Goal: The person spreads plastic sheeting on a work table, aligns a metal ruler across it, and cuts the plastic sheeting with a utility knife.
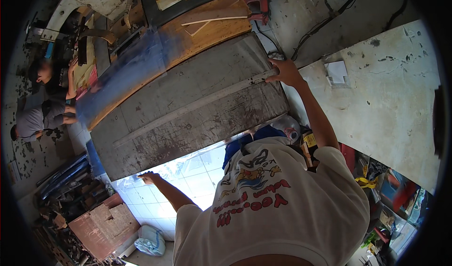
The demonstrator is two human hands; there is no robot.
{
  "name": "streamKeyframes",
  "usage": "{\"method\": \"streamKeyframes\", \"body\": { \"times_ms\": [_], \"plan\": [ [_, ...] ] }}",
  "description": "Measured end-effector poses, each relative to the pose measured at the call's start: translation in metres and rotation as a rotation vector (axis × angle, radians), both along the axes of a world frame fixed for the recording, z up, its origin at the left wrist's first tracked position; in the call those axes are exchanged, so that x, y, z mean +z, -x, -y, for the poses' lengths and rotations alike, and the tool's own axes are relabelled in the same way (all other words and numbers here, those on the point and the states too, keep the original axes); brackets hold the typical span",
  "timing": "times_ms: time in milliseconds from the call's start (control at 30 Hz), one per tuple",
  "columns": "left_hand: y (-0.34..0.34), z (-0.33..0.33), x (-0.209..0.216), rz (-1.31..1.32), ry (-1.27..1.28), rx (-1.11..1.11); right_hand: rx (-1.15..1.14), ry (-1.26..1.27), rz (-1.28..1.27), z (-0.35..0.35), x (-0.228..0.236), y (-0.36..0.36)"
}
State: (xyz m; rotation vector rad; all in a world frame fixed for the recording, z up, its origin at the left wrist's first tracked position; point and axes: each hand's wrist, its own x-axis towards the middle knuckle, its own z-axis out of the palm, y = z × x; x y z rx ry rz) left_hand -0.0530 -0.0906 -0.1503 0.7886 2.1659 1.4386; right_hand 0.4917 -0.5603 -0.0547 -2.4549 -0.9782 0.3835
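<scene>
A long grey flat bar (pixel 197 104) lies lengthwise across a dark, scuffed tabletop (pixel 160 84). At its far right end my right hand (pixel 288 73) holds it, thumb and fingers on opposite sides. Clear plastic sheeting (pixel 181 164) shines along the near edge of the tabletop and hangs over it. My left hand (pixel 149 177) is at the near left edge with its fingers closed, apparently pinching the plastic. The fingertips are small in view, so the exact hold is hard to see.
Behind the tabletop stands a wooden bench (pixel 207 28) with thin wood strips. At right is a worn pale panel (pixel 376 96). Wood scraps (pixel 70 204) and a white bag (pixel 150 241) lie lower left; cluttered goods fill the lower right. Two people (pixel 42 115) are at far left.
</scene>
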Motion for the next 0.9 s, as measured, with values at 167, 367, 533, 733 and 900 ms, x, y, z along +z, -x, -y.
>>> {"method": "streamKeyframes", "body": {
  "times_ms": [167,367,533,733,900],
  "plan": [
    [-0.006,-0.003,-0.018,-0.010,-0.027,0.034,-0.036,0.016,0.065,-0.005,-0.007,-0.001],
    [0.039,-0.005,-0.048,0.012,-0.131,0.017,0.008,-0.143,0.132,0.002,-0.023,-0.004],
    [0.031,0.015,-0.039,0.305,-0.163,0.018,0.012,0.017,-0.033,-0.009,0.001,0.009],
    [0.031,0.008,-0.017,0.578,-0.078,-0.097,0.022,0.013,-0.070,-0.004,-0.006,0.003],
    [0.086,-0.027,-0.003,0.731,-0.060,-0.352,0.027,0.009,-0.010,-0.006,-0.016,0.000]
  ]
}}
